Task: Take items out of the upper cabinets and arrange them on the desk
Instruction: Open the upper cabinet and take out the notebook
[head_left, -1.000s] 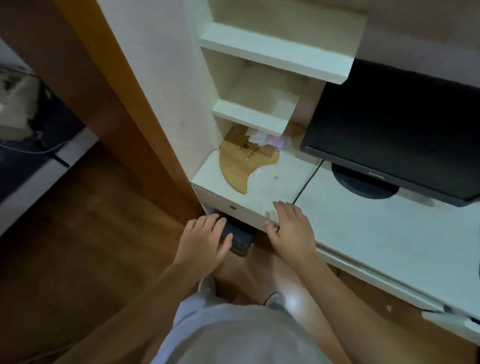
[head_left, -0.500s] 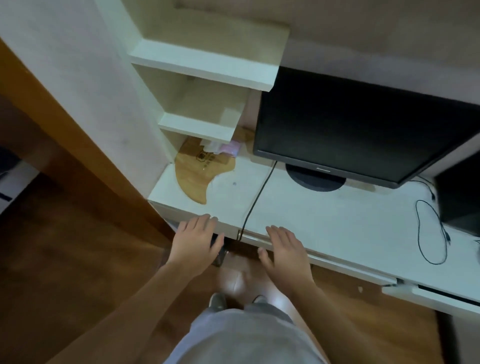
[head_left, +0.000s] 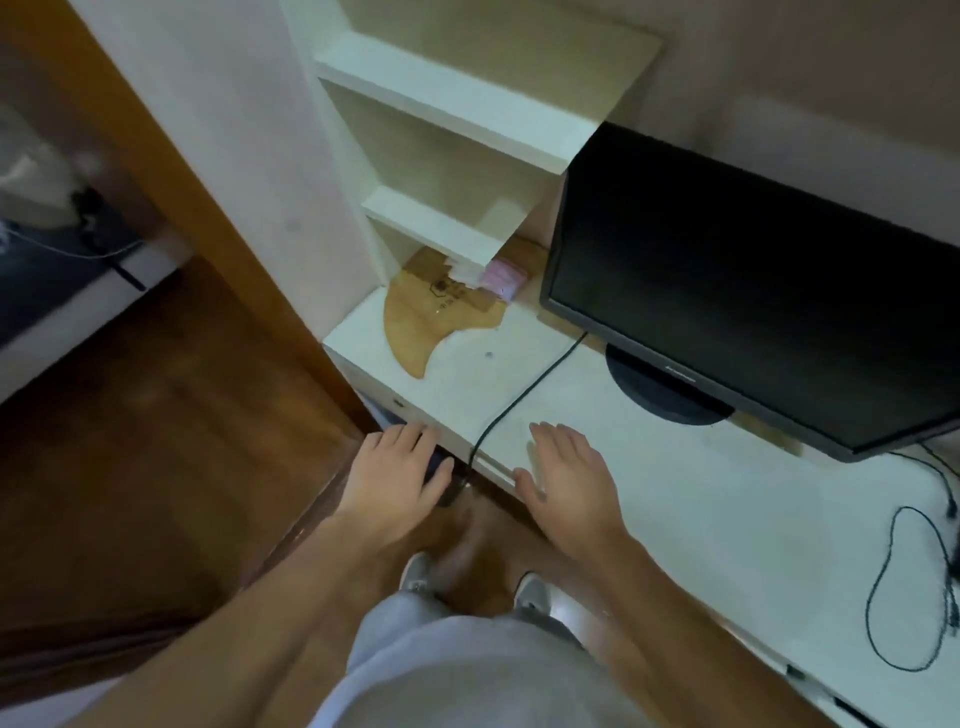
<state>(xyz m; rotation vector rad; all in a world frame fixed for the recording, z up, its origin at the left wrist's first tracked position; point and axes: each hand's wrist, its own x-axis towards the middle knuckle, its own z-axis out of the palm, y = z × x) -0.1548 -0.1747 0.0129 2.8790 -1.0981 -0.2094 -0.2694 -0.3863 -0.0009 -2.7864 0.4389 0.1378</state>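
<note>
My left hand (head_left: 397, 475) hovers flat with straight fingers at the front edge of the white desk (head_left: 701, 493), over a dark object below the edge. My right hand (head_left: 569, 480) is flat too, its fingers spread over the desk's front edge, and holds nothing. White open shelves (head_left: 447, 228) rise at the desk's left end; the ones in view look bare. A tan curved wooden board (head_left: 436, 322) lies under the lowest shelf, with a small pink and white packet (head_left: 493, 278) on it. No upper cabinet is in view.
A black monitor (head_left: 753, 291) on a round stand (head_left: 660, 392) fills the right of the desk. Its black cable (head_left: 524, 389) runs to the front edge between my hands. Another looped cable (head_left: 914, 587) lies far right. Brown wood floor (head_left: 156, 467) spreads on the left.
My view has swung, first right, then back left and closer. Both hands stay flat at the desk's front edge and hold nothing.
</note>
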